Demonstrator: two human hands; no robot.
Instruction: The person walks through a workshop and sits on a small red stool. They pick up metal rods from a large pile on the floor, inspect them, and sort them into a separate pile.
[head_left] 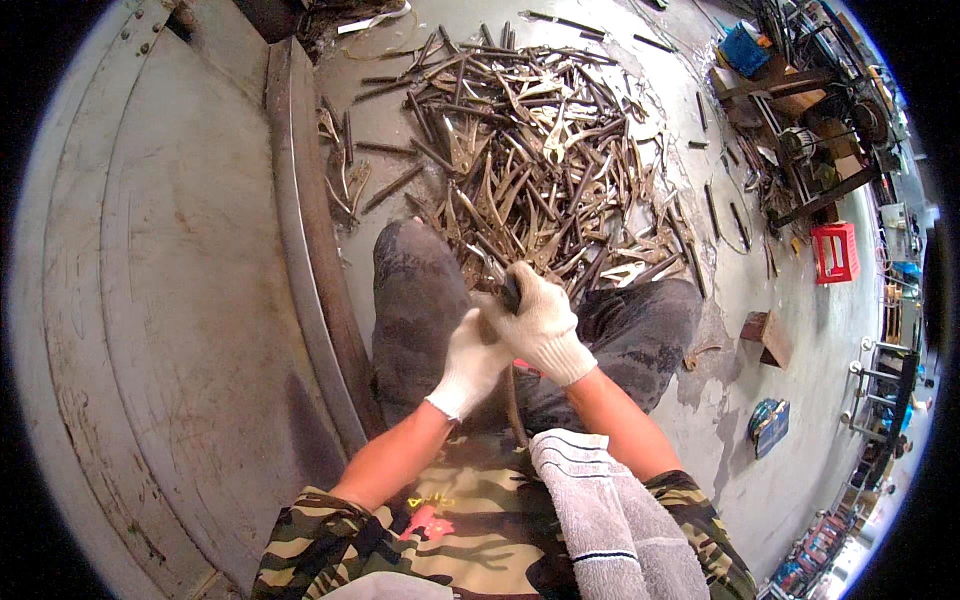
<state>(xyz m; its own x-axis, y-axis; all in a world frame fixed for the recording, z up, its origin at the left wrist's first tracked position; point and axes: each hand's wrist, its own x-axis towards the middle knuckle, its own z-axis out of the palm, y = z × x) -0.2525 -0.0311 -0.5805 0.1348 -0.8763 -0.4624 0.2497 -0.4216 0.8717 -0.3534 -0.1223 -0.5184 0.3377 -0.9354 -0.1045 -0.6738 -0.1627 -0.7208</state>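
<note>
Both my hands wear white knitted gloves and meet between my knees. My right hand (540, 318) is closed around a dark, rod-like piece (511, 292), only part of which shows at its fingers. Tucked against it, my left hand (476, 352) is closed too, its fingers mostly hidden behind the right one. Below the hands a thin, curved brown strip (515, 408) sticks out; whether it joins the dark piece I cannot tell. Just beyond lies a large heap of worn metal pliers (553, 135), many with dark handles.
A grey metal panel with a raised edge (305, 230) stands close at my left. On the right are a red plastic crate (834, 252), a wooden block (767, 337), a blue bundle (769, 427) and a cluttered rack (800, 140). Loose dark rods (712, 210) lie around the heap.
</note>
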